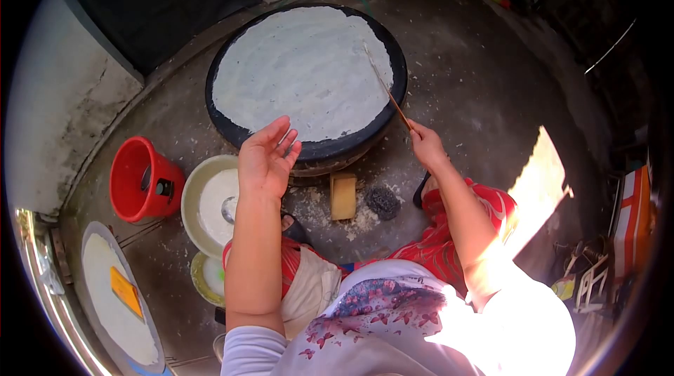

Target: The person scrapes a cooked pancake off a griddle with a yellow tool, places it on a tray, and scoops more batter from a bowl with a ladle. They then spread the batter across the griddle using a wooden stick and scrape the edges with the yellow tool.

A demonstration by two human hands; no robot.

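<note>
A wide round griddle (pixel 399 74) with a black rim stands on the floor in front of me. Spread over most of its top is a thin white sheet of batter (pixel 298 70). My right hand (pixel 427 144) grips the near end of a long thin wooden stick (pixel 390 94), whose whitish far tip overlaps the right part of the sheet. Palm up and fingers apart, my left hand (pixel 267 162) is empty at the griddle's near left edge. Just left of that forearm sits a pale bowl (pixel 189 207) of white batter with a metal ladle (pixel 228 210) in it.
A red bucket (pixel 125 183) stands left of the bowl, and a smaller bowl (pixel 199 285) sits nearer me. At lower left, a yellow scraper (pixel 126 292) lies on a white-covered round board (pixel 95 232). A wooden block (pixel 343 197) and a black scouring pad (pixel 382 202) lie between my feet.
</note>
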